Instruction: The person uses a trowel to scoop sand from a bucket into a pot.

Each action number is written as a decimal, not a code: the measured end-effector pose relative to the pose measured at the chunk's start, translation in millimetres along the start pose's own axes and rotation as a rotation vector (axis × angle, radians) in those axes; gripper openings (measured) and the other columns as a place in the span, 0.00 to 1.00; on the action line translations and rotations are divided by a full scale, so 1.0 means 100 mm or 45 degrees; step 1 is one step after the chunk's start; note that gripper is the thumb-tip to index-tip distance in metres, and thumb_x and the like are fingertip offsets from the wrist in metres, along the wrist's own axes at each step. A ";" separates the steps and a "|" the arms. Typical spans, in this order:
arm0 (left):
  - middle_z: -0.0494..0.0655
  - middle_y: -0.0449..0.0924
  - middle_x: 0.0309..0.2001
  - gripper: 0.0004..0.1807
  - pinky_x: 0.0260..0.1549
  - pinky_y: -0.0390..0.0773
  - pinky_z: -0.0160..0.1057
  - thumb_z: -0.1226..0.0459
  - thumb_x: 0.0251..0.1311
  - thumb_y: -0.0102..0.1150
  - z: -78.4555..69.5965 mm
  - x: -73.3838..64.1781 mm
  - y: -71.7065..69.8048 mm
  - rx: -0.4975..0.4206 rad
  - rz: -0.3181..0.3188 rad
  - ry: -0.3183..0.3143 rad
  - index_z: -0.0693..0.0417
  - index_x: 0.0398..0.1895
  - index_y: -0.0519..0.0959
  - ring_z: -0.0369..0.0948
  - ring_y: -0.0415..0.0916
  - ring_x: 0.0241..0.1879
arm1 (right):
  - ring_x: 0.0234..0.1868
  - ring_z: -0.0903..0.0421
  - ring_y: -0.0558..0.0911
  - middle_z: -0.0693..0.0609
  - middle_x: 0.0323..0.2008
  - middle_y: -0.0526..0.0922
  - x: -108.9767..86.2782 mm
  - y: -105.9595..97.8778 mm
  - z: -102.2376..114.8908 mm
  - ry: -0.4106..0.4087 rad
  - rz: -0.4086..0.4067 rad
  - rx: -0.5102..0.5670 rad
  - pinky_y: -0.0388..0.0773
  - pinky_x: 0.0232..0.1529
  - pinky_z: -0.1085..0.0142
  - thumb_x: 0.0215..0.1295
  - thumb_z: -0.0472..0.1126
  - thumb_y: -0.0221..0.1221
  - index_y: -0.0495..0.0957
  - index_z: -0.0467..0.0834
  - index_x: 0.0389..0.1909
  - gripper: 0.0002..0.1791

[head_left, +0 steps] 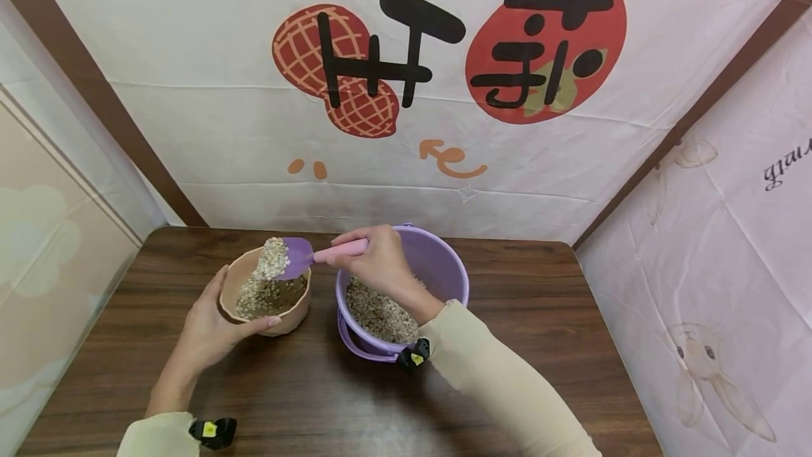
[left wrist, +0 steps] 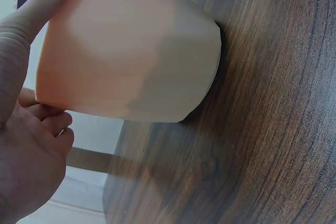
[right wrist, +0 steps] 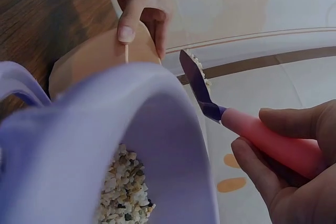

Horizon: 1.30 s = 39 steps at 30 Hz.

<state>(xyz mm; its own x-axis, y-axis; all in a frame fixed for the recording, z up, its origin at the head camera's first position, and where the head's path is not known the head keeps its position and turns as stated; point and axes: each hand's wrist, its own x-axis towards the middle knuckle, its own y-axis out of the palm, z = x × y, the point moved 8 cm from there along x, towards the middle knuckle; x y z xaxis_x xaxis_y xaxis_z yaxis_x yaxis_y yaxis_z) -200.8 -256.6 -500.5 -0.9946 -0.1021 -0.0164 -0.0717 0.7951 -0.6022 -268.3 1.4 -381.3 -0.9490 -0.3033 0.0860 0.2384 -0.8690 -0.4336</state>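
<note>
My right hand point(head_left: 378, 259) grips the pink handle of a small purple scoop point(head_left: 297, 258), whose blade is heaped with pale gravel point(head_left: 273, 259). The scoop is over a peach-coloured pot point(head_left: 295, 319), partly filled with similar gravel and darker material. With thumb and fingers on opposite sides of its rim, my left hand point(head_left: 209, 326) holds the pot. The left wrist view shows the pot's smooth outer wall point(left wrist: 126, 45), its base close to or on the table. Under my right forearm stands a purple bucket point(head_left: 444, 259) containing more gravel point(right wrist: 126, 187).
Dark wood-grain table point(head_left: 507, 344) lies beneath everything. A white printed cloth point(head_left: 241, 203) hangs behind its far edge, and another printed panel point(head_left: 698, 266) rises on the right. The bucket's handle point(head_left: 361, 352) hangs down at its near side.
</note>
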 end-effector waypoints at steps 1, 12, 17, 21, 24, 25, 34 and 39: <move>0.77 0.50 0.74 0.75 0.61 0.59 0.74 0.50 0.41 0.84 0.00 0.00 0.00 0.000 -0.002 0.001 0.63 0.82 0.38 0.73 0.53 0.69 | 0.27 0.65 0.83 0.56 0.28 0.90 0.01 0.01 0.00 0.001 0.000 -0.011 0.79 0.26 0.71 0.54 0.35 0.75 0.90 0.42 0.40 0.11; 0.77 0.50 0.74 0.75 0.62 0.58 0.74 0.51 0.41 0.84 -0.01 0.00 -0.01 -0.017 -0.014 0.025 0.63 0.81 0.38 0.73 0.53 0.69 | 0.29 0.68 0.84 0.58 0.28 0.89 0.05 0.09 0.01 -0.020 0.000 -0.108 0.79 0.27 0.72 0.55 0.35 0.74 0.90 0.41 0.40 0.10; 0.77 0.50 0.74 0.75 0.62 0.58 0.74 0.51 0.41 0.84 -0.02 0.00 -0.01 -0.013 -0.019 0.028 0.63 0.81 0.39 0.73 0.53 0.69 | 0.27 0.68 0.82 0.57 0.28 0.90 0.07 0.09 0.03 -0.056 -0.013 -0.181 0.77 0.24 0.72 0.55 0.36 0.75 0.90 0.41 0.38 0.10; 0.77 0.51 0.74 0.75 0.62 0.58 0.74 0.51 0.41 0.84 -0.02 0.00 -0.01 -0.011 -0.020 0.024 0.63 0.81 0.39 0.73 0.54 0.69 | 0.26 0.68 0.82 0.58 0.28 0.89 0.08 0.10 0.04 -0.078 -0.007 -0.212 0.76 0.23 0.73 0.55 0.36 0.75 0.90 0.41 0.38 0.09; 0.77 0.51 0.73 0.75 0.61 0.59 0.74 0.50 0.41 0.84 -0.02 0.00 -0.01 -0.006 -0.021 0.022 0.63 0.81 0.39 0.74 0.54 0.69 | 0.25 0.69 0.81 0.59 0.28 0.89 0.09 0.11 0.04 -0.080 0.000 -0.217 0.75 0.21 0.72 0.56 0.36 0.74 0.90 0.41 0.38 0.09; 0.77 0.51 0.73 0.75 0.61 0.59 0.74 0.50 0.41 0.84 -0.02 0.00 -0.01 -0.004 -0.019 0.019 0.63 0.81 0.39 0.74 0.54 0.69 | 0.25 0.69 0.80 0.59 0.28 0.89 0.09 0.11 0.04 -0.080 0.001 -0.217 0.74 0.21 0.72 0.56 0.36 0.74 0.90 0.41 0.39 0.09; 0.77 0.50 0.74 0.75 0.61 0.58 0.75 0.50 0.42 0.84 -0.01 -0.01 0.00 -0.002 -0.008 -0.002 0.62 0.82 0.38 0.74 0.53 0.69 | 0.22 0.69 0.78 0.61 0.28 0.89 0.08 0.11 0.05 -0.085 -0.004 -0.283 0.69 0.18 0.73 0.58 0.38 0.74 0.90 0.41 0.40 0.09; 0.76 0.49 0.75 0.75 0.62 0.58 0.75 0.50 0.42 0.84 -0.01 -0.01 0.01 -0.005 -0.004 -0.014 0.61 0.82 0.37 0.73 0.52 0.70 | 0.22 0.71 0.78 0.60 0.29 0.89 0.07 0.11 0.05 -0.086 0.011 -0.300 0.69 0.19 0.73 0.59 0.37 0.73 0.90 0.40 0.40 0.09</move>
<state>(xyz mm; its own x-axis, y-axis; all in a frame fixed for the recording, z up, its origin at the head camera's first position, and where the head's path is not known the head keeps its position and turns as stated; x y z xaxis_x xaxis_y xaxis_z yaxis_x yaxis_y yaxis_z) -200.0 -255.4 -500.0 -0.9936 -0.1109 -0.0232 -0.0749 0.7971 -0.5992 -271.1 -12.3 -380.9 -0.9293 -0.3427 0.1380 0.1840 -0.7533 -0.6315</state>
